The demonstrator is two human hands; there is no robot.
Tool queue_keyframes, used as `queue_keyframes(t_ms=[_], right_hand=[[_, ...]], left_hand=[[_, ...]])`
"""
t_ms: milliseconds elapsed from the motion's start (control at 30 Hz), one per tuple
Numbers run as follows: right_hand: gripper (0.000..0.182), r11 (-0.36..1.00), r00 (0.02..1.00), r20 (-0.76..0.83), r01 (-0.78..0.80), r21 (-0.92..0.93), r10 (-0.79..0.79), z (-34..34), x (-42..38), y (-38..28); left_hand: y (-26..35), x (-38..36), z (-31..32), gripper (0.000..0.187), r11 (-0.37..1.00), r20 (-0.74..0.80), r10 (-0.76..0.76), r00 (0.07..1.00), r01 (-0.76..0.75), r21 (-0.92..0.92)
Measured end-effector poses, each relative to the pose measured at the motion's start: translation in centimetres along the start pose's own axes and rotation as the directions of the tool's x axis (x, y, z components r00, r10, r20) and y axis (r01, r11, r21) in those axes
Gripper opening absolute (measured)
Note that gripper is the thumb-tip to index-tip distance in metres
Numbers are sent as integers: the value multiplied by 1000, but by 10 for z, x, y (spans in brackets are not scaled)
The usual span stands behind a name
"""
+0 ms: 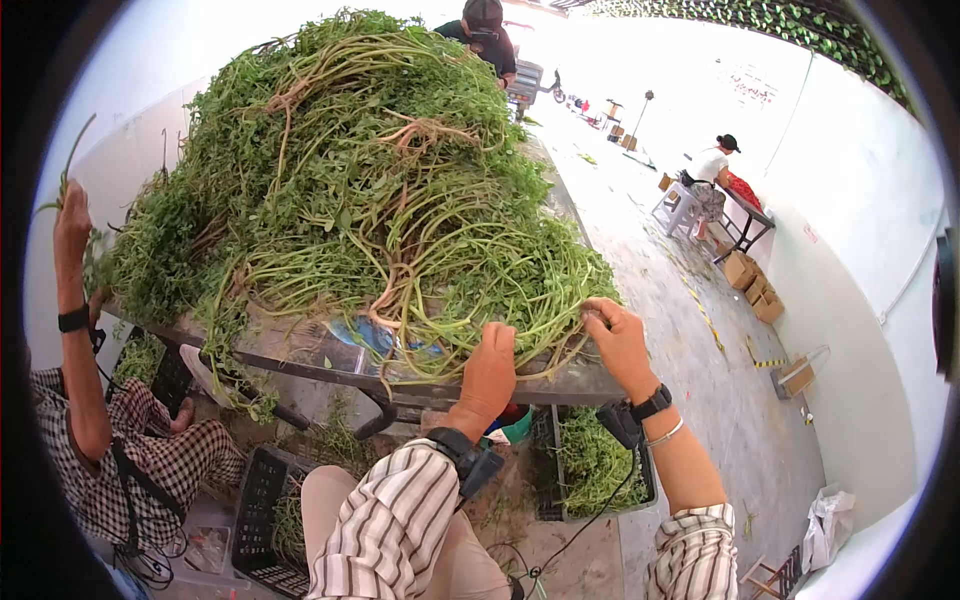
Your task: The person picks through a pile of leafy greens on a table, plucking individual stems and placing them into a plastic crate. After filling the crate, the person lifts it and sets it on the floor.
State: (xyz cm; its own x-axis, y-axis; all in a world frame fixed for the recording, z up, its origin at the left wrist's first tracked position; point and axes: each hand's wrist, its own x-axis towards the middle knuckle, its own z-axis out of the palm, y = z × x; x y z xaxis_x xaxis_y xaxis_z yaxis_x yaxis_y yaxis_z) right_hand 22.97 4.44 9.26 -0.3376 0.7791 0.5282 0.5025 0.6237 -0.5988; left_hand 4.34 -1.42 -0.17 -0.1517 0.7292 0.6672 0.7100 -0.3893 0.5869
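- Head view: big heap of leafy green stems (350,190) piled on a metal table (300,350), covering most of its top.
- Left hand (488,372) at the table's near edge, fingers curled into the stem ends hanging over it; grip looks closed on a few stems, though leaves hide the fingertips.
- Right hand (620,345) just right of it at the heap's near right corner, fingers bent and pinched together on thin stems.
- Heap sits directly ahead of and above both hands, touching them.
- Black crate (595,465) with cut greens under the table.
- Co-worker's raised hand (72,225) at far left holds a stem.
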Motion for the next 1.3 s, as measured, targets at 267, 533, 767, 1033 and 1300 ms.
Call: queue_keyframes(t_ms=[267, 533, 767, 1033, 1300], right_hand=[[37, 982, 996, -10, -85, -171, 84, 5, 14, 23], [32, 989, 992, 21, -123, -85, 125, 7, 20, 33], [22, 981, 990, -93, -124, -152, 111, -17, 23, 7], [14, 678, 883, 57, -398, 618, 467, -6, 26, 9], [13, 473, 816, -3, -332, 816, 578, -42, 32, 29]], left_hand=[[4, -1, -5, 29, 999, -7, 18, 1000, -18, 30], [0, -2, -1, 29, 998, 9, 27, 1000, -27, 57], [-2, -2, 2, 18, 997, 4, 60, 998, -60, 55], [0, -2, -3, 19, 997, 19, 78, 997, -78, 27], [-4, -3, 2, 20, 995, -32, 96, 995, -96, 11]])
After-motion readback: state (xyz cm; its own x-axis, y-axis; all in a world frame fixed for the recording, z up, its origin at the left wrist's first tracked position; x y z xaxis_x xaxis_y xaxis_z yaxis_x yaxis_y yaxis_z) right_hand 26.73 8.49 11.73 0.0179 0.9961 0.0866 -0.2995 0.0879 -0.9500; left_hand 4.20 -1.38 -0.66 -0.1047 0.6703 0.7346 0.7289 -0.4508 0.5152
